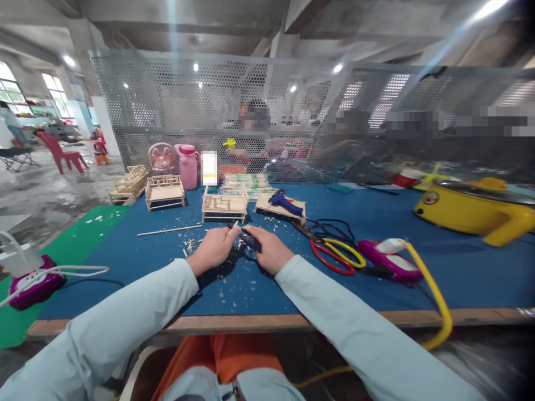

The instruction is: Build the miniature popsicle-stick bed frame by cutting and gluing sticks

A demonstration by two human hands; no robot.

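In the middle of the blue work mat, my right hand [271, 250] is closed around dark-handled pliers [249, 240]. The jaws point toward my left hand [213, 248], whose thumb and fingers pinch a short wooden stick [236, 224]. Just beyond the hands stands a small model frame [224, 206] built of thin sticks. To its right, a blue glue gun [286, 203] lies on a flat stick panel [267, 208]. One long loose stick [169, 230] lies left of my hands, and small cut scraps [190, 245] are scattered near it.
Red-and-yellow-handled scissors [334, 256] and a purple power strip [393, 264] lie on the right, before a yellow electric pot [468, 214]. More stick models [165, 192], a pink bottle [188, 167] and a perforated screen [175, 100] stand behind. Another power strip [35, 284] is left.
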